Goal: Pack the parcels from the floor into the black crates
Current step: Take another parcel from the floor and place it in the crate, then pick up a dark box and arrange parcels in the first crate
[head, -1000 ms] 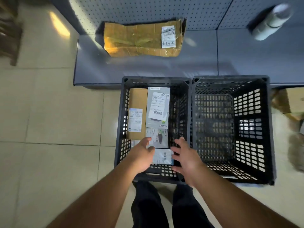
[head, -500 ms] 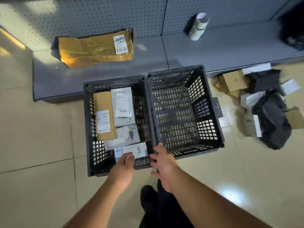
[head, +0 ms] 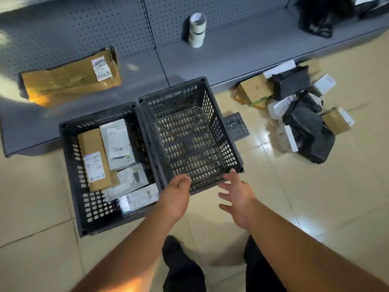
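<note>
Two black crates stand side by side on the tiled floor, touching, in front of a low grey shelf (head: pixel 242 57).

Left crate (head: pixel 69 165): partly filled. A long brown box (head: pixel 94 159) lies along its left side, a grey bag with a white label (head: pixel 116 144) just beside it, and at least two more pale packets (head: pixel 134 194) nearer the person. Part of the crate floor still shows at the near left corner.

Right crate (head: pixel 221 142): nothing in it; its perforated bottom is bare throughout.

Pile of parcels (head: pixel 299 114) on the floor to the right of the crates, well apart from both hands: small brown boxes, white packets and black plastic bags, heaped loosely. Exact count cannot be told.

Left hand (head: pixel 176 194): hovers over the near edge of the right crate, fingers loosely curled, grip holding nothing.
Right hand (head: pixel 237 194): just beside the right crate's near corner, fingers spread, grip holding nothing.

Judgement: early to middle of the job. A handful of parcels are packed, all in one crate; the larger share appears to sit on the floor. Next fetch will likely come from the pile at right.

Also on the shelf, not on the floor: a flattened brown carton (head: pixel 71 79) and rolls of tape (head: pixel 196 30). Whether the carton counts as a parcel is unclear.
</note>
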A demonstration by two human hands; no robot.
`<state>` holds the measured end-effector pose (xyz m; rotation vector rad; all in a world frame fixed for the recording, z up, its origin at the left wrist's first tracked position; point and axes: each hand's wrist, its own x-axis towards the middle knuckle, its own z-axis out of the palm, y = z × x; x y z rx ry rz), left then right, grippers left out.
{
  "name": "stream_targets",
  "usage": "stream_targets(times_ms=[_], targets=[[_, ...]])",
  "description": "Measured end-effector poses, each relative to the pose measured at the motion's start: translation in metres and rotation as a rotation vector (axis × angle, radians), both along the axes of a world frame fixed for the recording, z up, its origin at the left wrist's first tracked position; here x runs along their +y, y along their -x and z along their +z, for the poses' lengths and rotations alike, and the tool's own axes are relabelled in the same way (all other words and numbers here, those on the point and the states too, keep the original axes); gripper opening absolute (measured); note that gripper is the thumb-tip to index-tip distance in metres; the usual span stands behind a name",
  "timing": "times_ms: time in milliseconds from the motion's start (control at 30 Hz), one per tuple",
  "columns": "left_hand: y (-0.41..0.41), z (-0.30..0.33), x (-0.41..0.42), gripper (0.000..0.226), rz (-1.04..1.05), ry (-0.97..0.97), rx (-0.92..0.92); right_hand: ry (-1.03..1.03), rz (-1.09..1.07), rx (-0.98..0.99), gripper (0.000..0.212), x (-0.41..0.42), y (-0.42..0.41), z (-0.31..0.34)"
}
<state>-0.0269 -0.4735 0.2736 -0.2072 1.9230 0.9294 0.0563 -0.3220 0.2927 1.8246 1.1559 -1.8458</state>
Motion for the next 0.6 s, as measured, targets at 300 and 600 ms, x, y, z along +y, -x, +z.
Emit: stream_targets(times_ms=[300, 600], targets=[[-0.059, 0.007, 0.154, 0.029, 0.1, 0.0, -0.018, 0.045, -0.02, 0.041, 0.051, 0.171, -0.06, 0.003], [-0.084, -0.008, 0.27, 0.032, 0.036, -0.004, -0.049, -0.035, 0.0, -0.02, 0.039, 0.29, -0.082, -0.012]])
